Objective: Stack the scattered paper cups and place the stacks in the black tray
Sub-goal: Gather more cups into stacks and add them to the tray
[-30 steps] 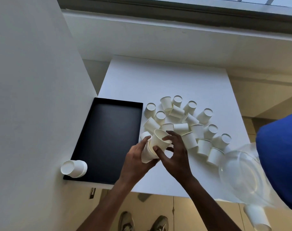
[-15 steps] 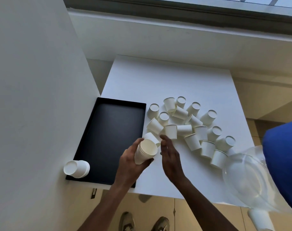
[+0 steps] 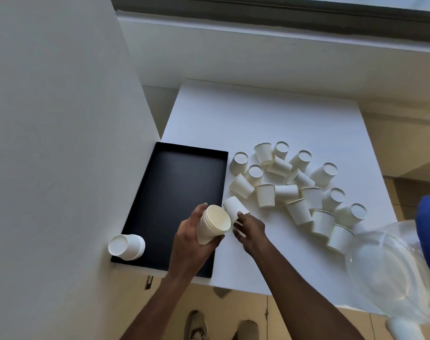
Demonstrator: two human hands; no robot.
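Partly hidden cup (image 3: 233, 206) behind right hand (image 3: 252, 229)

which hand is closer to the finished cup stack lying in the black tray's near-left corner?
Left. The left hand hangs over the black tray, holding a stack of white paper cups, right of the finished cup stack. The right hand is farther right, over the white table.

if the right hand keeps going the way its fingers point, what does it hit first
The right hand points up-left at the lone cup lying beside the black tray; its fingertips look already at that cup, so it meets that first. Whether they actually touch it is unclear.
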